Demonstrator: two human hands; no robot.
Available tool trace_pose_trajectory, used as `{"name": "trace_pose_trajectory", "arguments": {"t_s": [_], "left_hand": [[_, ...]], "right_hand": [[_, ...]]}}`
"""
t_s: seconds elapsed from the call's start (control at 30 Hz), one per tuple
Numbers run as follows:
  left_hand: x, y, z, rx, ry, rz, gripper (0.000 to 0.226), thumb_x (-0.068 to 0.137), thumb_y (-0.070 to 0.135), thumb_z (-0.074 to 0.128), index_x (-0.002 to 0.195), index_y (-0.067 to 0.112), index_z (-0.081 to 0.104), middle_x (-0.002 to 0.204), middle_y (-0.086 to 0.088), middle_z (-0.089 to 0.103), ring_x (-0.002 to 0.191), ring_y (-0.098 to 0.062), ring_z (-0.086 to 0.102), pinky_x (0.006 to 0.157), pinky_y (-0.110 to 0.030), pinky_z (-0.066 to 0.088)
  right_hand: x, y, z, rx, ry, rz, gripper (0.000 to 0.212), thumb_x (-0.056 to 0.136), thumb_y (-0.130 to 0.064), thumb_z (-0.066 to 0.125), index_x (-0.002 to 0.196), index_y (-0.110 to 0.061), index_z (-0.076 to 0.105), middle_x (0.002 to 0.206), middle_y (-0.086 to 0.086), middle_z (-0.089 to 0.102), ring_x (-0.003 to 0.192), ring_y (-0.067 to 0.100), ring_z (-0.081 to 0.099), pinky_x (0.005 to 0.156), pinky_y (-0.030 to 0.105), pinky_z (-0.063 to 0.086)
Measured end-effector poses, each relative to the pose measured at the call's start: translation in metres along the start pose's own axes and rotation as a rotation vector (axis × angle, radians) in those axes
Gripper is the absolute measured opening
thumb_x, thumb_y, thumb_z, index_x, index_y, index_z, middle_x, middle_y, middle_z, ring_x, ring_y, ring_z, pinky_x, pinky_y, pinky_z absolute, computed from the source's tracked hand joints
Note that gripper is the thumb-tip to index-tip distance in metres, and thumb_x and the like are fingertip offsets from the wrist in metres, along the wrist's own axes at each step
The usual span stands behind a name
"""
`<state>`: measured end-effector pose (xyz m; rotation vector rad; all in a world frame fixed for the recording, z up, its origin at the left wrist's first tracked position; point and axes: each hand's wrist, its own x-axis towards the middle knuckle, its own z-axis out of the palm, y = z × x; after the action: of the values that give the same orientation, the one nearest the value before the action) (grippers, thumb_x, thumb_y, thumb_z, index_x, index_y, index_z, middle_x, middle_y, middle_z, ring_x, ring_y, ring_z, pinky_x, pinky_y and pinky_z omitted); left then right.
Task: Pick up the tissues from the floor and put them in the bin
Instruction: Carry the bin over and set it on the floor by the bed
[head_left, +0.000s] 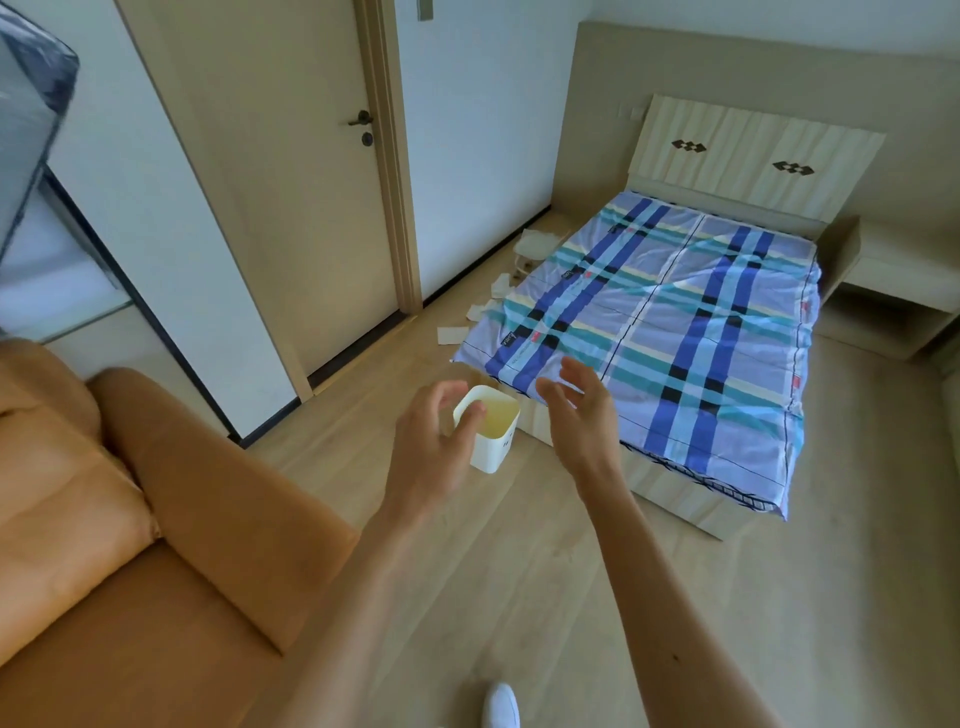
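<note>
A small white bin (493, 431) stands on the wooden floor by the near left corner of the bed, and looks empty inside. Several white tissues lie on the floor along the bed's left side: one flat tissue (451, 334), another tissue (477, 310) farther back, and a crumpled heap (537, 241) near the wall. My left hand (434, 441) hovers in front of the bin's left edge, fingers spread, holding nothing. My right hand (579, 410) hangs just right of the bin, also open and empty.
An orange sofa (130, 519) fills the lower left. The bed (675, 332) with a blue plaid sheet takes up the right. A closed door (291, 182) is behind the tissues. A bedside shelf (883, 296) is at far right. My white shoe (501, 706) shows at the bottom.
</note>
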<state>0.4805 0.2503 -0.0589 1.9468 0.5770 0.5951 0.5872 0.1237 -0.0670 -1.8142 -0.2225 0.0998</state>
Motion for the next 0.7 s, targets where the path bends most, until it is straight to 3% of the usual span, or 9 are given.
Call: {"name": "trace_pose_trajectory", "arguments": {"t_s": [0.1,0.17,0.23,0.4,0.6,0.63,0.7], "left_hand": [[0.054,-0.001,0.011,-0.007,0.033,-0.036,0.034,0.092,0.036,0.063,0.122,0.020,0.064,0.119,0.012,0.063,0.109,-0.006,0.056,0.090,-0.023,0.046],[0.084,-0.004,0.015,-0.013,0.044,-0.071,0.031,0.091,0.037,0.061,0.120,0.024,0.063,0.115,0.019,0.061,0.110,-0.006,0.057,0.090,-0.024,0.046],[0.113,-0.011,0.020,-0.018,0.054,-0.096,0.030,0.091,0.039,0.061,0.118,0.028,0.063,0.110,0.023,0.060,0.110,-0.008,0.058,0.088,-0.023,0.046],[0.203,-0.036,0.032,-0.017,0.060,-0.141,0.036,0.090,0.043,0.060,0.122,0.025,0.063,0.121,0.012,0.063,0.114,-0.013,0.058,0.098,-0.038,0.049],[0.338,-0.083,0.031,-0.017,0.050,-0.143,0.034,0.091,0.040,0.060,0.123,0.026,0.062,0.123,0.012,0.063,0.116,-0.012,0.058,0.099,-0.039,0.050],[0.357,-0.088,0.031,-0.017,0.039,-0.153,0.035,0.092,0.040,0.059,0.124,0.026,0.062,0.124,0.012,0.062,0.118,-0.012,0.056,0.100,-0.039,0.050],[0.398,-0.099,0.029,-0.028,0.016,-0.174,0.036,0.092,0.041,0.059,0.125,0.026,0.061,0.126,0.012,0.061,0.120,-0.012,0.056,0.101,-0.040,0.050]], "right_hand": [[0.061,-0.006,0.019,-0.003,-0.020,0.006,0.054,0.093,-0.037,0.062,0.143,-0.020,0.049,0.138,0.000,0.058,0.119,0.011,0.056,0.092,0.031,0.045],[0.094,-0.008,0.034,-0.019,-0.027,0.017,0.053,0.093,-0.037,0.062,0.142,-0.020,0.050,0.137,0.000,0.058,0.123,0.015,0.056,0.096,0.036,0.047],[0.125,-0.008,0.051,-0.021,-0.039,0.013,0.051,0.094,-0.034,0.062,0.141,-0.019,0.051,0.136,0.000,0.059,0.120,0.014,0.056,0.092,0.032,0.046],[0.206,-0.001,0.102,-0.031,-0.087,0.028,0.052,0.094,-0.032,0.062,0.142,-0.017,0.049,0.138,0.001,0.058,0.121,0.014,0.056,0.094,0.029,0.044],[0.325,-0.003,0.197,-0.022,-0.133,0.032,0.051,0.093,-0.029,0.063,0.140,-0.018,0.050,0.138,0.001,0.057,0.126,0.017,0.053,0.101,0.033,0.046],[0.343,-0.004,0.212,-0.021,-0.141,0.040,0.051,0.093,-0.029,0.063,0.141,-0.018,0.050,0.138,0.002,0.057,0.127,0.017,0.053,0.097,0.029,0.049],[0.376,-0.007,0.242,-0.008,-0.153,0.055,0.052,0.093,-0.027,0.063,0.141,-0.016,0.049,0.139,0.003,0.055,0.126,0.018,0.053,0.074,0.008,0.051]]}}
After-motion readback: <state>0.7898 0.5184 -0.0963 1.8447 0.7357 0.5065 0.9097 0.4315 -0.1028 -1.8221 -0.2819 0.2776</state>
